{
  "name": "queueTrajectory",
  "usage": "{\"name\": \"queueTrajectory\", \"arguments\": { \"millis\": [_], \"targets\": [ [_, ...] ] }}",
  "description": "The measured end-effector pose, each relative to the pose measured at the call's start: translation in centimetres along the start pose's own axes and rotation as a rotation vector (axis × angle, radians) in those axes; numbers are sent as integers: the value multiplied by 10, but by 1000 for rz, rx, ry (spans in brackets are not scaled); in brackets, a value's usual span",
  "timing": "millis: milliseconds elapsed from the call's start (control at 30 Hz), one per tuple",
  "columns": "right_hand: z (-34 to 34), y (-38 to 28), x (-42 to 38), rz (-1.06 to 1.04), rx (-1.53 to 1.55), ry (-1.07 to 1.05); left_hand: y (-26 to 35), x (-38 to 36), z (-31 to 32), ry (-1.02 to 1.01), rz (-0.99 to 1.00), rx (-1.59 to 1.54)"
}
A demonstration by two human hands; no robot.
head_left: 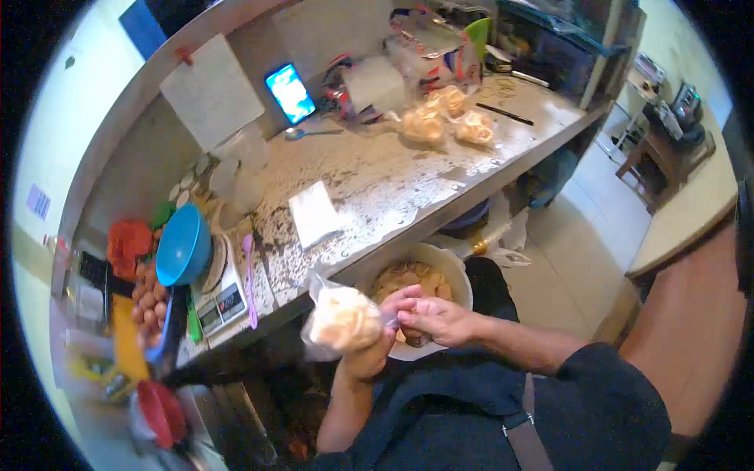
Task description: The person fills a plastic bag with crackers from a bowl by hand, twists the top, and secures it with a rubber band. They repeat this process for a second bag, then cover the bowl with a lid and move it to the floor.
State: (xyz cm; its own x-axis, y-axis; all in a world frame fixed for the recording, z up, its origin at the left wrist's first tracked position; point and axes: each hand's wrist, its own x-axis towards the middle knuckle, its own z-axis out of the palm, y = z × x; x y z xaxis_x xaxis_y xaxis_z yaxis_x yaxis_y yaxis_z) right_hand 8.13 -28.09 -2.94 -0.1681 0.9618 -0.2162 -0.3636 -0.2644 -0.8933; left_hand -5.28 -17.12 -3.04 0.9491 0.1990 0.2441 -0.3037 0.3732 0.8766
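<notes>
A clear plastic bag (pixel 343 320) filled with pale orange pieces, perhaps chips, is held up in front of my body. My left hand (pixel 371 357) is closed round its lower right side. At the bag's gathered neck, my right hand (pixel 441 320) pinches the plastic with its fingertips. Below and behind the hands stands a white tub (pixel 465 292) holding many yellowish pieces (pixel 416 276), partly covered by my hands. Three similar filled bags, among them one bag (pixel 475 128) nearest the edge, lie together on the counter (pixel 377 200).
A white paper (pixel 314 213) lies mid-counter. To the left are a kitchen scale (pixel 222 308), a blue bowl (pixel 184 245), a purple spoon (pixel 250 275) and eggs (pixel 148 298). A lit phone (pixel 290 94) leans at the back, near plastic packaging (pixel 432 51) and a black pen (pixel 504 114).
</notes>
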Motion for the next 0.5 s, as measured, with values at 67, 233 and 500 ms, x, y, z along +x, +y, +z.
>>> {"name": "queueTrajectory", "arguments": {
  "millis": [67,233,500],
  "targets": [
    [-4,22,-2,-139,-2,88,6,-1,-2,34,59,440],
    [6,4,-19,-484,-718,366,-25,-6,-4,289,-21,443],
    [5,-16,-60,-610,-1580,343,-39,-33,-25,101,-163,618]
  ]
}}
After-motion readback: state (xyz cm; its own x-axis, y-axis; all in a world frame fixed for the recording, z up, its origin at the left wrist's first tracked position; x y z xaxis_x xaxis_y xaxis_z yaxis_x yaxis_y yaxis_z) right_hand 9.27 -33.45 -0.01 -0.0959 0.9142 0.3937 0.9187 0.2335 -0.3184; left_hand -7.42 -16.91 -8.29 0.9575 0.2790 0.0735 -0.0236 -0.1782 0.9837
